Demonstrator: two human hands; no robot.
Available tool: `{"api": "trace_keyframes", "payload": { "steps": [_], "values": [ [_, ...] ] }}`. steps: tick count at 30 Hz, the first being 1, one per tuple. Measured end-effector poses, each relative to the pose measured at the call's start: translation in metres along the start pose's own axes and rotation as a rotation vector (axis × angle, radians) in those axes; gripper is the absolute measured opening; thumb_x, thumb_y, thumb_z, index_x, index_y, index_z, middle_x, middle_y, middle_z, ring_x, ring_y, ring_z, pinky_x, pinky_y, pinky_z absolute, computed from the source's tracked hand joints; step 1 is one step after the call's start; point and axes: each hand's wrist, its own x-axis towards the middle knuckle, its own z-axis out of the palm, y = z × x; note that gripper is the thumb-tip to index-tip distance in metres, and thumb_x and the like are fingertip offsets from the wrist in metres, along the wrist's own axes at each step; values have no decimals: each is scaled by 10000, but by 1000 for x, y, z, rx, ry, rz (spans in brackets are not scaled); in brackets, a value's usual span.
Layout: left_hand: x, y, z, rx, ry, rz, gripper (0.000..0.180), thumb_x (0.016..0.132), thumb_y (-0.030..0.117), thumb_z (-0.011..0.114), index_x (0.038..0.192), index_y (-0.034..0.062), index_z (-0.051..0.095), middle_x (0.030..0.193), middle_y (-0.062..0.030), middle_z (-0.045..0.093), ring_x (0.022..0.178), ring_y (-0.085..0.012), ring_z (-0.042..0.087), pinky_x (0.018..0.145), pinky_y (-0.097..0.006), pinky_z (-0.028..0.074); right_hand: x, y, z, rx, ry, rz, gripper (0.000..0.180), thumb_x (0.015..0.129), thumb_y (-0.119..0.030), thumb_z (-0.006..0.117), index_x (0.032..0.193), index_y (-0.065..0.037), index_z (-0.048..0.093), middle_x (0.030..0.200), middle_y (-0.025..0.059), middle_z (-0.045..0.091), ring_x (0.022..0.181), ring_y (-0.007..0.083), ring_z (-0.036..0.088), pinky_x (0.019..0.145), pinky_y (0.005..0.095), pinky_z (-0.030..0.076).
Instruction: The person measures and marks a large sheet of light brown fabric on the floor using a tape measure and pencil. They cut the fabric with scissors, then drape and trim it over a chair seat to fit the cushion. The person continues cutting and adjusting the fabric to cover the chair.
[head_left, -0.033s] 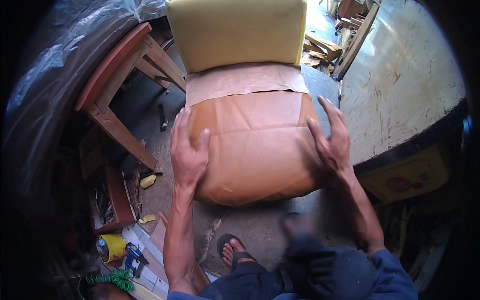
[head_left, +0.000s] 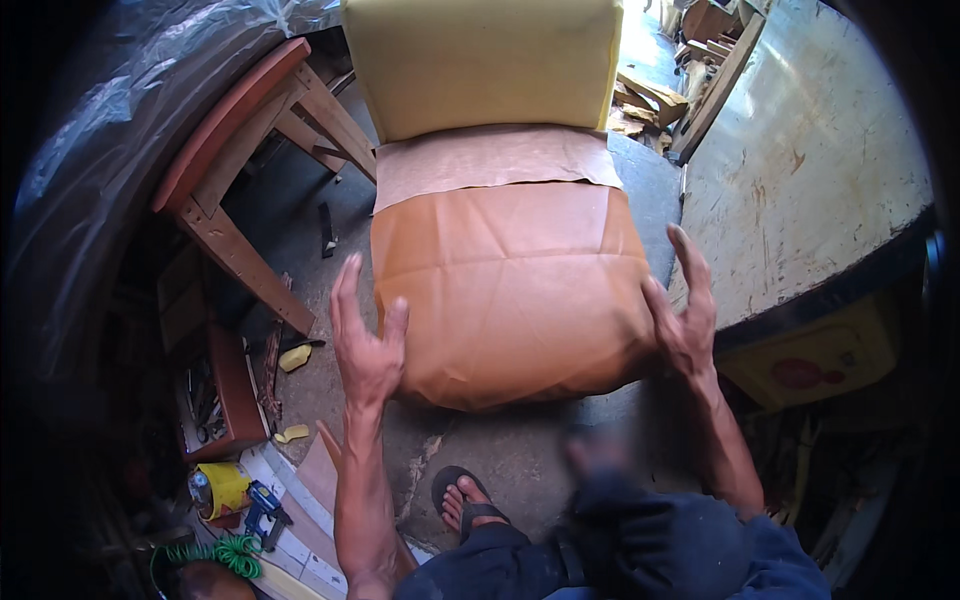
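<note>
A chair seat under a tan-brown leatherlike cover (head_left: pixel 510 300) fills the middle of the view, creased across its top and bunched at the front corners. A paler strip of material (head_left: pixel 495 160) lies along its back edge, below a yellow foam backrest (head_left: pixel 485 70). Beside the seat's left edge is my left hand (head_left: pixel 368 345), open, thumb apart from the fingers. My right hand (head_left: pixel 688 318) is open too, by the right edge, its thumb close to the cover. Neither hand holds anything. Whether the fingers touch the cover I cannot tell.
At left stands a wooden frame with a reddish padded top (head_left: pixel 230 120). A blue air stapler (head_left: pixel 266 508), a green coiled hose (head_left: pixel 235 555) and a yellow can (head_left: pixel 222 490) lie lower left. A worn tabletop (head_left: pixel 800 160) borders the right; wood scraps (head_left: pixel 645 100) lie behind.
Both hands have drawn slightly toward me and outward, away from the sides of the seat. The cover looks the same; the whole view has shifted a little.
</note>
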Motion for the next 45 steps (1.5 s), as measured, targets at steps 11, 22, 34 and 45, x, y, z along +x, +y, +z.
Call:
{"api": "trace_keyframes", "payload": {
  "steps": [11,22,34,45],
  "values": [
    [-159,-76,20,-446,-193,-582,368,832,100,801,1173,32,683,1096,-87,728,1075,-206,673,959,-350,497,-141,81,15,284,-234,590,401,828,-101,825,1171,11,649,1059,91,746,992,169,691,888,317,539],
    [-169,-110,30,-112,-110,-419,210,847,-14,681,1052,14,714,995,-197,741,931,-320,741,760,-373,534,-158,111,27,284,-221,573,212,962,-175,720,1053,14,746,966,43,770,916,116,695,819,303,530],
    [-165,-104,41,-118,-62,-451,212,858,-21,691,1064,26,710,990,-217,735,996,-371,725,770,-413,556,-158,128,35,113,-285,514,274,924,-224,719,1030,28,744,818,126,758,761,139,681,716,339,529],
    [-156,-91,28,-277,-86,-470,244,875,-18,631,1114,5,676,998,-224,711,989,-373,711,818,-404,541,-144,171,24,-99,-413,526,200,896,-127,691,906,72,678,779,91,709,684,166,650,656,340,518]
  ]
}}
